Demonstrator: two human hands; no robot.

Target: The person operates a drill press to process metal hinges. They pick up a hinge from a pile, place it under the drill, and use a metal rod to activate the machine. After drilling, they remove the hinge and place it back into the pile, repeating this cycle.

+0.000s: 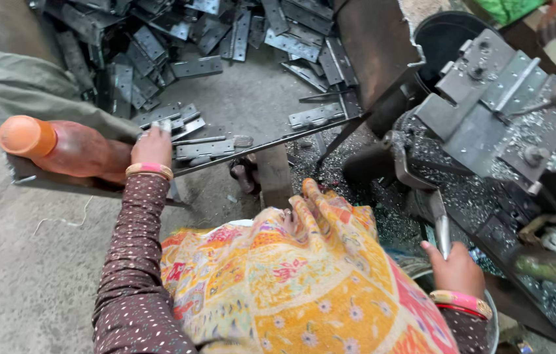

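The floor (22, 262) is bare grey concrete, cracked and dusty, and on it lies a loose heap of flat metal plates (179, 33) with punched holes, spread across the top of the view. A dark metal tray (278, 141) serves as a low worktop, slanting from left to right, with a few more plates lying on it. At its left end an orange plastic bottle (61, 147) lies on its side, its cap pointing left; its contents cannot be made out. The left hand (153, 145) rests on the tray, fingers closed on a small metal plate (163, 124). The right hand (456, 269) is wrapped around the shiny lever (440, 226) of a dark press machine (488, 111), which is strewn with metal shavings. A patterned yellow cloth (304, 282) covers the person's lap.
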